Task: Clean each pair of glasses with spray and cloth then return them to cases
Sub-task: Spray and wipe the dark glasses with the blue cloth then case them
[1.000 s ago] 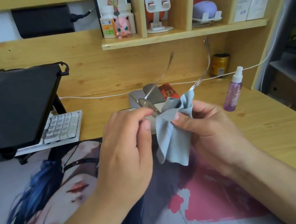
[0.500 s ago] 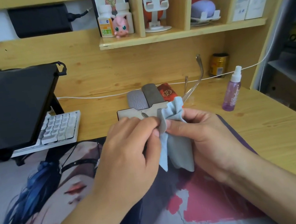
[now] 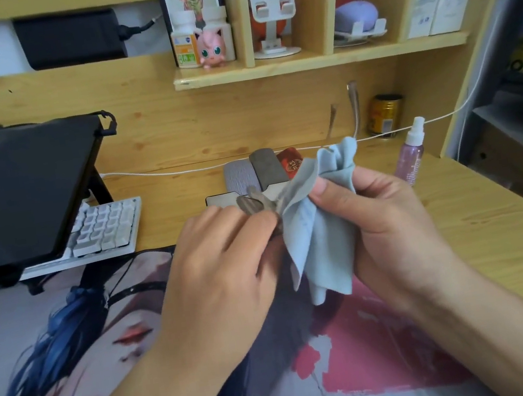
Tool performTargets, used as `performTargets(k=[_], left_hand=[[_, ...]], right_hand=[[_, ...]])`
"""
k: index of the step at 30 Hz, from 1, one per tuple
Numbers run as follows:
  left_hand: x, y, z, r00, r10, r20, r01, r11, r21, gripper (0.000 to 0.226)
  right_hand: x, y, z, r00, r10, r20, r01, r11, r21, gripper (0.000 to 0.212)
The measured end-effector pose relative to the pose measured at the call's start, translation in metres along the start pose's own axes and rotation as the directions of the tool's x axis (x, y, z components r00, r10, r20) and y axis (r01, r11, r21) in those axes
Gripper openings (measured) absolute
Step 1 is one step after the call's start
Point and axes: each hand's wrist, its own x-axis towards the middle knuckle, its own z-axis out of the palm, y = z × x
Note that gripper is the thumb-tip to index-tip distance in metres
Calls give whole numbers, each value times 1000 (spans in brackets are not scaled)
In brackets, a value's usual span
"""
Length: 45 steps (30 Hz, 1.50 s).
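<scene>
Pale blue cloth (image 3: 320, 223) is bunched in my right hand (image 3: 389, 222), thumb pinching it onto what I take to be one lens of the glasses (image 3: 256, 203) — that lens is wrapped, so I can't see it directly. My left hand (image 3: 226, 264) grips the other end of the frame, fingers curled round it, w/ the bare lens poking out above the knuckles. Hands are close together, nearly touching at the cloth. Key relation for the next move: the frame's long axis runs left-right between the two hands, while the temple arms (image 3: 355, 106) stick up and away from me toward the back wall of the desk (image 3: 495, 230), unfolded. So the left hand is the holder, the right is the wiper, and the uncleaned-looking lens sits on the left side, nearer the left hand. My guess: the wipe on the right lens is underway, and the other one needs the cloth slid leftward along the frame or the grips swapped. Cases (image 3: 254, 171) lie on the desk just behind the hands — grey ones side by side, a red one partly hidden by the cloth, approx. straight ahead. Spray bottle (image 3: 413, 154) stands upright to the right, beside the right hand but not touching. Risk as I see it: temple arms are thin, twisting could bend them.
</scene>
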Motion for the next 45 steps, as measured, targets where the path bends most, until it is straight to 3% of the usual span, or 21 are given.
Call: performTargets(k=[6, 9, 11, 12, 14, 15, 17, 19, 21, 22, 24, 26, 28, 30, 32, 34, 37, 39, 42, 45], left_hand=[[0, -11, -9, 999, -2, -45, 3, 1000, 23, 16], [0, -22, -11, 994, 72, -82, -66, 996, 67, 18], [0, -31, -15, 988, 58, -142, -49, 997, 66, 17], [2, -36, -17, 984, 5, -177, 1, 999, 33, 16], [5, -47, -19, 948, -248, -201, 221, 964, -147, 12], [8, -54, -19, 908, -394, -144, 341, 893, -293, 13], [9, -67, -13, 817, -573, 69, 497, 638, -589, 22], [8, -71, -8, 729, -624, 280, 575, 337, -746, 11], [3, -69, -5, 702, -584, 408, 612, 201, -765, 9], [0, -68, -4, 729, -541, 420, 607, 228, -761, 10], [-2, -62, -5, 804, -423, 418, 576, 380, -724, 15], [-4, -58, -6, 843, -334, 421, 537, 491, -686, 15], [-5, -53, -4, 860, -303, 411, 510, 534, -675, 15], [-6, -47, -3, 866, -293, 405, 500, 529, -686, 15], [-6, -42, -2, 870, -296, 395, 494, 522, -695, 17], [-7, -39, 0, 876, -296, 381, 482, 512, -711, 18], [-8, -35, 1, 885, -297, 359, 465, 517, -719, 17], [-8, -35, 2, 889, -302, 345, 458, 542, -705, 16], [-8, -37, 3, 879, -329, 344, 473, 517, -714, 16], [-8, -37, 3, 879, -323, 350, 472, 487, -735, 8]], right_hand=[[9, -16, -9, 995, 82, -56, -73, 985, 154, 13], [21, -40, -33, 971, 127, -204, -95, 982, 162, 7], [29, -51, -55, 936, 62, -348, -17, 991, 131, 7], [32, -56, -67, 908, -19, -419, 42, 998, 46, 6], [38, -62, -89, 880, -143, -454, 106, 989, -107, 4], [40, -62, -96, 895, -129, -428, 83, 989, -124, 4], [47, -59, -105, 934, -43, -353, -2, 992, -125, 8], [49, -53, -106, 964, 19, -266, -60, 987, -147, 14], [47, -48, -98, 987, 78, -140, -99, 984, -150, 20], [44, -44, -93, 990, 119, -70, -129, 979, -157, 22], [36, -37, -80, 984, 177, 33, -166, 963, -210, 29], [28, -28, -66, 984, 156, 84, -123, 942, -311, 27], [23, -18, -52, 995, 23, 94, 29, 855, -518, 14], [21, -9, -39, 982, -178, 63, 169, 681, -712, 16], [22, 1, -28, 936, -351, -3, 220, 594, -774, 14], [24, 10, -22, 914, -395, -96, 213, 667, -714, 13], [24, 19, -15, 973, -181, -142, 105, 899, -426, 30], [18, 21, -12, 1000, 19, -7, -20, 981, -194, 31], [5, 20, -7, 935, 215, 283, -203, 977, -71, 43], [4, 20, -9, 927, 243, 286, -254, 967, 3, 35]])
